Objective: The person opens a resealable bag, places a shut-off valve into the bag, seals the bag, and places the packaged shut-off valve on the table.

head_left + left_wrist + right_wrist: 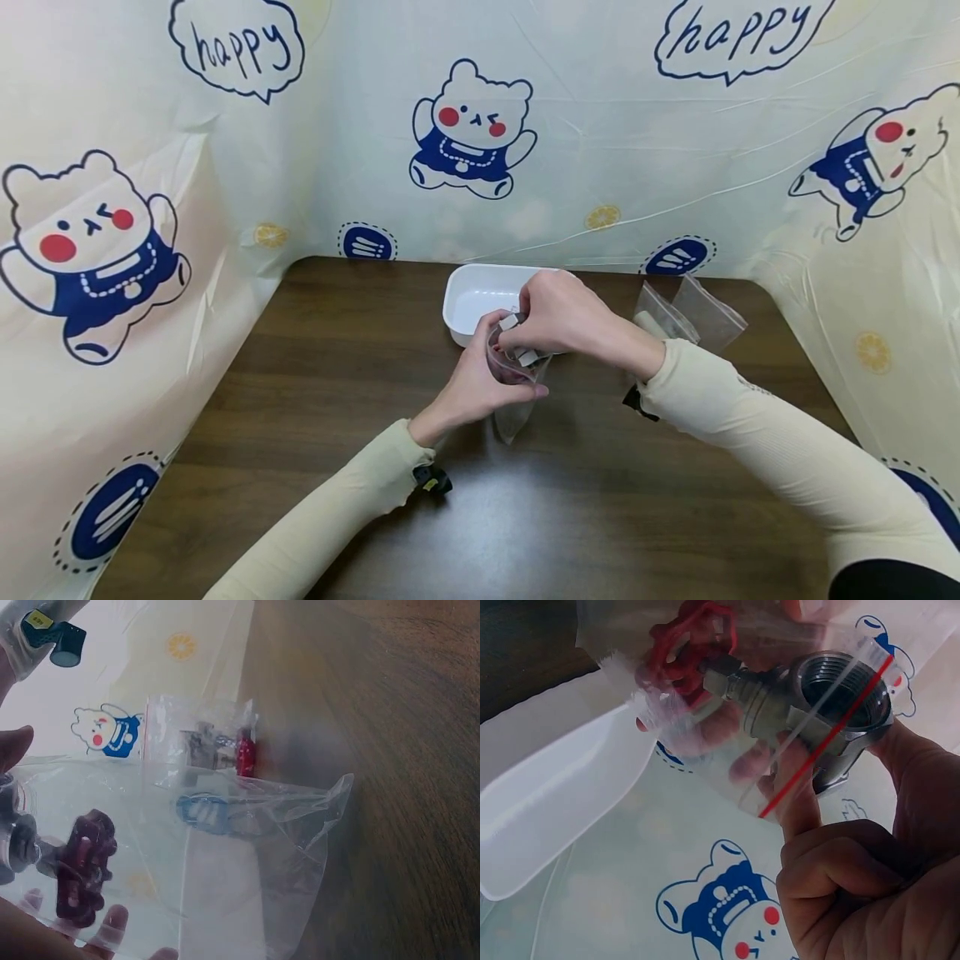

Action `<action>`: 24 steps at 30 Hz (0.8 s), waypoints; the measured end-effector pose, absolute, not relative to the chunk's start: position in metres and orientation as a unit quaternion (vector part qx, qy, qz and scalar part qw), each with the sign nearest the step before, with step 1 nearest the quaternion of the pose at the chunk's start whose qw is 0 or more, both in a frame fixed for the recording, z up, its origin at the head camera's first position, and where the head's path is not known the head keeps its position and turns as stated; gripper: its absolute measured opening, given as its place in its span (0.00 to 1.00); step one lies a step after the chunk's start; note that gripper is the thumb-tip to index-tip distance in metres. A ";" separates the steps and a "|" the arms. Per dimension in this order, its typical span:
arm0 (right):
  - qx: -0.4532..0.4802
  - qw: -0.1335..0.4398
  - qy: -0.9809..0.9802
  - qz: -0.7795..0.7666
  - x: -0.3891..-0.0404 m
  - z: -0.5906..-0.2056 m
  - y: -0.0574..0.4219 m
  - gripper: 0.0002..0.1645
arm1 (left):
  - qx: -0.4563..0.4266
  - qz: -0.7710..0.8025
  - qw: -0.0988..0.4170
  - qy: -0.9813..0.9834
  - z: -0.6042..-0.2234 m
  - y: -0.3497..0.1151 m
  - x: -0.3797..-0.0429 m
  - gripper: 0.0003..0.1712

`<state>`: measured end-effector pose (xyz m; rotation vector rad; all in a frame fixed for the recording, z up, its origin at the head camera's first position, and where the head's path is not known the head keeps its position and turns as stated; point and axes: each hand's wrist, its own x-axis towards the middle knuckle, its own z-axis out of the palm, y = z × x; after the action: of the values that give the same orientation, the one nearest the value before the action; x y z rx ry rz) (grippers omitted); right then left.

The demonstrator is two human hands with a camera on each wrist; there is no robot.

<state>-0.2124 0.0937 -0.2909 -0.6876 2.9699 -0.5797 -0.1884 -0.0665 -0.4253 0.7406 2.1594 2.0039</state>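
Note:
Near the front of the white tray, my left hand (472, 383) grips a clear zip bag (513, 421) with a red seal line. My right hand (566, 312) pinches a metal valve (780, 709) between thumb and index finger at the bag's mouth. The valve's threaded end sits at the opening, and its red handwheel (694, 656) lies within the bag. Through the plastic, the left wrist view shows the handwheel looking dark red, with left fingers behind it. The bag's lower corner hangs down, tapering.
Behind both hands stands a white tray (480, 296) near the table's back edge. Further clear bags (716, 312) lie at the back right, partly behind the right forearm. One bag (217, 742) shows metal and red parts. Printed cloth (360, 150) encloses the wooden table (330, 367).

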 end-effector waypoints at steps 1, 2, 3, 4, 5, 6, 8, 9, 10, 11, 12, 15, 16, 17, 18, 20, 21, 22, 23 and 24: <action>-0.229 0.018 0.956 -0.183 -0.213 -0.292 0.093 0.24 | 0.242 0.664 0.055 0.706 -0.426 -0.066 -0.188 0.60; -0.235 0.017 0.955 -0.179 -0.213 -0.293 0.092 0.24 | 0.240 0.665 0.054 0.705 -0.426 -0.065 -0.188 0.60; -0.240 0.017 0.955 -0.176 -0.214 -0.294 0.092 0.25 | 0.237 0.665 0.053 0.706 -0.426 -0.065 -0.188 0.59; -0.243 0.017 0.955 -0.171 -0.214 -0.296 0.091 0.26 | 0.235 0.664 0.050 0.708 -0.427 -0.064 -0.188 0.59; -0.245 0.016 0.955 -0.165 -0.214 -0.297 0.091 0.27 | 0.231 0.662 0.046 0.712 -0.427 -0.064 -0.189 0.59; -0.246 0.016 0.956 -0.159 -0.215 -0.298 0.090 0.27 | 0.228 0.659 0.042 0.716 -0.427 -0.063 -0.189 0.59; -0.243 0.022 0.957 -0.155 -0.215 -0.300 0.089 0.28 | 0.220 0.651 0.032 0.725 -0.427 -0.062 -0.189 0.58; -0.243 0.026 0.957 -0.155 -0.215 -0.301 0.089 0.28 | 0.218 0.648 0.028 0.729 -0.428 -0.062 -0.189 0.58; -0.242 0.030 0.958 -0.154 -0.215 -0.302 0.089 0.28 | 0.215 0.643 0.021 0.735 -0.428 -0.061 -0.189 0.58; -0.241 0.033 0.958 -0.153 -0.215 -0.303 0.089 0.28 | 0.214 0.638 0.014 0.740 -0.427 -0.061 -0.189 0.58; -0.240 0.037 0.958 -0.152 -0.216 -0.304 0.088 0.27 | 0.214 0.635 0.009 0.743 -0.428 -0.060 -0.189 0.57; -0.243 0.042 0.959 -0.141 -0.217 -0.306 0.087 0.26 | 0.214 0.628 -0.002 0.748 -0.429 -0.059 -0.189 0.56; -0.244 0.043 0.959 -0.136 -0.217 -0.306 0.087 0.26 | 0.214 0.626 -0.006 0.750 -0.430 -0.059 -0.189 0.57; -0.248 0.045 0.959 -0.132 -0.217 -0.306 0.086 0.26 | 0.213 0.625 -0.009 0.751 -0.430 -0.058 -0.190 0.56; -0.251 0.048 0.958 -0.128 -0.218 -0.306 0.085 0.26 | 0.213 0.626 -0.011 0.750 -0.431 -0.058 -0.190 0.56; -0.257 0.057 0.957 -0.123 -0.219 -0.305 0.084 0.25 | 0.212 0.624 -0.020 0.752 -0.432 -0.057 -0.191 0.56; -0.258 0.061 0.957 -0.119 -0.219 -0.305 0.083 0.25 | 0.212 0.624 -0.026 0.752 -0.432 -0.056 -0.191 0.56; -0.261 0.065 0.956 -0.115 -0.219 -0.305 0.082 0.25 | 0.213 0.625 -0.033 0.751 -0.433 -0.055 -0.192 0.56; -0.262 0.069 0.956 -0.112 -0.220 -0.305 0.081 0.24 | 0.213 0.626 -0.037 0.749 -0.433 -0.055 -0.192 0.55; -0.262 0.073 0.956 -0.109 -0.220 -0.305 0.080 0.23 | 0.213 0.627 -0.041 0.748 -0.433 -0.054 -0.193 0.55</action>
<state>-0.2204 0.0804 -0.3048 -0.7869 2.8713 -0.3273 -0.1927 -0.0542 -0.4327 0.6868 2.4138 2.0245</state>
